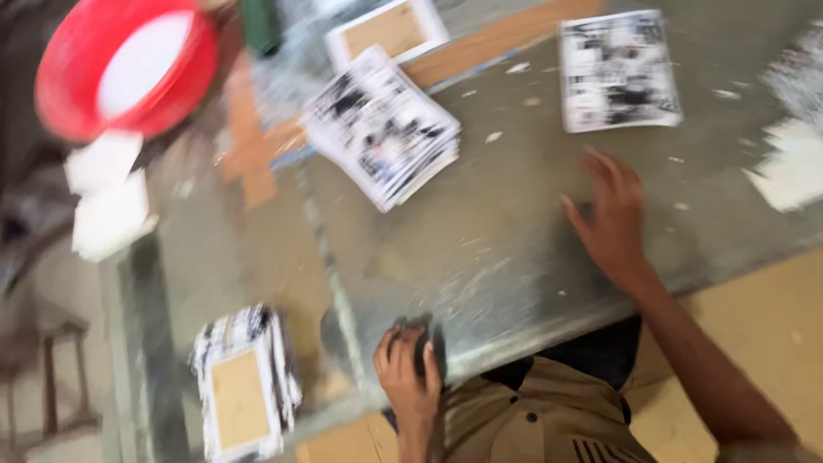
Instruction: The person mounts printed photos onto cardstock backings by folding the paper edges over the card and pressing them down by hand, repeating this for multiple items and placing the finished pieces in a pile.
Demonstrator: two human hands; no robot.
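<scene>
While a dark object (426, 350) is gripped by the left hand (408, 377) at the table (514, 249) edge, the right hand (610, 214) is laid open, fingers spread, below a paper stack (618, 71)

Widest free room is mid bench (514, 249), betw. the fanned stack of printed sheets (381, 124) far-left and the squared stack (619, 70) far-right; only small paper scraps lie there. Right hand (610, 214) rests flat on that stretch and left hand (410, 369) grips the near edge, so the near-centre strip is partly taken. Left side is tighter: red basin (129, 69) and white paper pieces (107, 201) far-left, bundle with brown card (244, 386) near-left, white sheets (793, 163) at right edge.
</scene>
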